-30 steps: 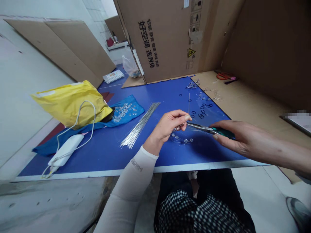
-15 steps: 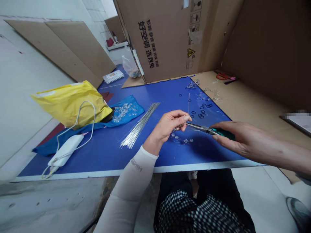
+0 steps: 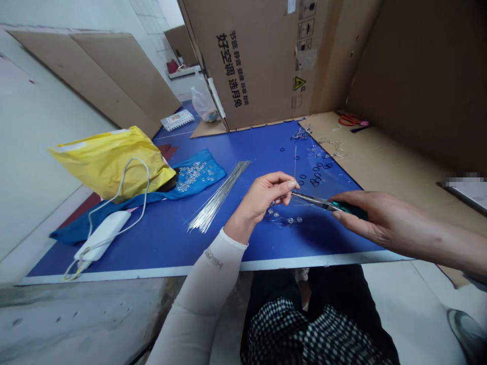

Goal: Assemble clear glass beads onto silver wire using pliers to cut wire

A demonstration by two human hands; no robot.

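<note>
Between the thumb and fingers of my left hand point(image 3: 272, 193) is a thin wire point(image 3: 296, 162), its free end sticking up. My right hand point(image 3: 365, 215) is wrapped round green-handled pliers point(image 3: 314, 201), whose narrow jaws meet the wire at my left fingertips. Whether the jaws are fully closed is too small to tell. Just below my left hand, several clear beads point(image 3: 290, 220) lie along fine wire on the blue table. Black rings point(image 3: 315, 175) are scattered beyond the pliers.
A bundle of straight wires point(image 3: 220, 197) lies left of my hands. Loose clear beads point(image 3: 194, 175) rest on a blue cloth point(image 3: 215, 165) beside a yellow bag point(image 3: 117, 162) and a white power strip point(image 3: 102, 235). A cardboard box point(image 3: 262, 66) stands behind; orange-handled scissors point(image 3: 350, 119) lie at right.
</note>
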